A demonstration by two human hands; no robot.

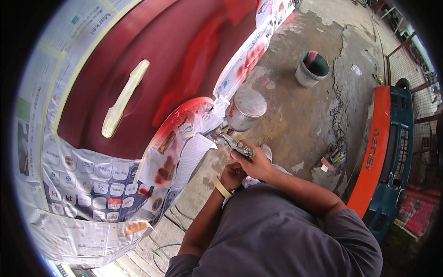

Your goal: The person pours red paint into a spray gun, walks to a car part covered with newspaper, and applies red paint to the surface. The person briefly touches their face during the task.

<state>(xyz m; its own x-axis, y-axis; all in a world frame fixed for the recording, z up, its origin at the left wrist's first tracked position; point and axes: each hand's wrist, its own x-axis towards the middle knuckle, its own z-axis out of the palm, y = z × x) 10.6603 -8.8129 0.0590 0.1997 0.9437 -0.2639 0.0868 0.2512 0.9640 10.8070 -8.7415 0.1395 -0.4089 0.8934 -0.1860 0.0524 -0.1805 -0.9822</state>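
My right hand (253, 162) is wrapped round a metal spray gun (234, 143), which points left toward the masked panel. A paint-spattered silver cup (248, 110) with a round lid stands at the gun's far side. Just below, my left hand (234, 176) is closed close to the gun's lower end; what its fingers grip is hidden. A roll of masking tape (222, 188) circles my left wrist. On the left is a dark red vehicle panel (184, 60) with a brighter red streak. Its handle (124, 99) is covered in pale tape.
Newspaper (92, 171) taped round the panel carries red overspray near the wheel arch. A bucket (310, 74) stands on the cracked concrete floor (295, 120). Along the right lies an orange and teal vehicle front panel (376, 152). Hoses (177, 217) run along the ground at lower left.
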